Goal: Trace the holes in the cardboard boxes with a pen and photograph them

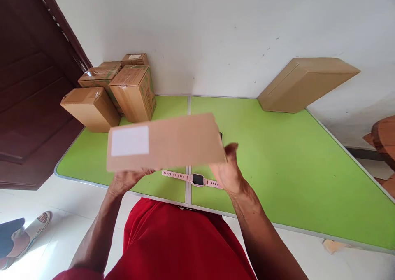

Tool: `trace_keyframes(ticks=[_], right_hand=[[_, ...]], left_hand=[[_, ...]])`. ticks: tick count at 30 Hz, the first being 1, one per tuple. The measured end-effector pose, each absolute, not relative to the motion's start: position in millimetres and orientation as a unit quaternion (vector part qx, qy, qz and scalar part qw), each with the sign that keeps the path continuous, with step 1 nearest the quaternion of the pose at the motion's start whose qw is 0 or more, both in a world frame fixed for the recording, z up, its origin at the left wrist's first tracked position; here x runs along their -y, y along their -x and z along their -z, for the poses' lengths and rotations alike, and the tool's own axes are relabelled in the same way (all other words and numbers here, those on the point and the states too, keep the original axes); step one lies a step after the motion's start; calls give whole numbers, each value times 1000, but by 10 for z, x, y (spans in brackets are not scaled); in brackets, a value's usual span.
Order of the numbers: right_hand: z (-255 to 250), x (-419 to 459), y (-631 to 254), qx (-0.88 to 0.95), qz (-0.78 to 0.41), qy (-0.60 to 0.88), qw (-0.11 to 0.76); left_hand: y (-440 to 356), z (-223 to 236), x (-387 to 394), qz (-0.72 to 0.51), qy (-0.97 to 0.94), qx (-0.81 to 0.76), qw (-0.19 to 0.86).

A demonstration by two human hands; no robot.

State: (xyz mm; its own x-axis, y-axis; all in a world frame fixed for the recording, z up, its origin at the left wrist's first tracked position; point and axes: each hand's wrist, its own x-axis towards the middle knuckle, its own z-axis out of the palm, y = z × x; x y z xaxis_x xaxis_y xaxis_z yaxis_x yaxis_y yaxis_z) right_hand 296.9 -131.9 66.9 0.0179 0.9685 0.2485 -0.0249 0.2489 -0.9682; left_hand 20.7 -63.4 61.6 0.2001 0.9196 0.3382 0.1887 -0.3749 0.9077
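Observation:
A brown cardboard box [182,142] with a white label [130,141] is held up over the table between my two hands. My left hand [126,181] grips its lower left edge, the fingers mostly hidden beneath. At the right end, my right hand [227,169] holds the box with the thumb up along its side. Below the box a pink smartwatch [198,180] lies flat on the table with its strap stretched out, dark screen upward. A small dark object [221,136] peeks out behind the box's right end, too little of it showing to name.
Several cardboard boxes [131,92] stand grouped at the table's back left, by a dark red door [27,90]. Another tall box [296,84] leans at the back right. The green folding table [293,169] has a metal edge and centre seam. Another person's sandalled foot [31,234] is at lower left.

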Motion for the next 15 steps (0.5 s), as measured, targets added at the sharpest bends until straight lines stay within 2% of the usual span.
trace_keyframes(ticks=[2,7,15], right_hand=[[-743,1376,-2904,564,-457,389,567],[-805,1475,-2740,551,-432,454,551],[-529,1478,-2732,351,-543,422,635]], left_hand=[[-214,-535,656,-486,-661,-419,389],[-239,-481,697,-516,-589,-406,471],[-428,-901,892,-496,-597,-345,527]])
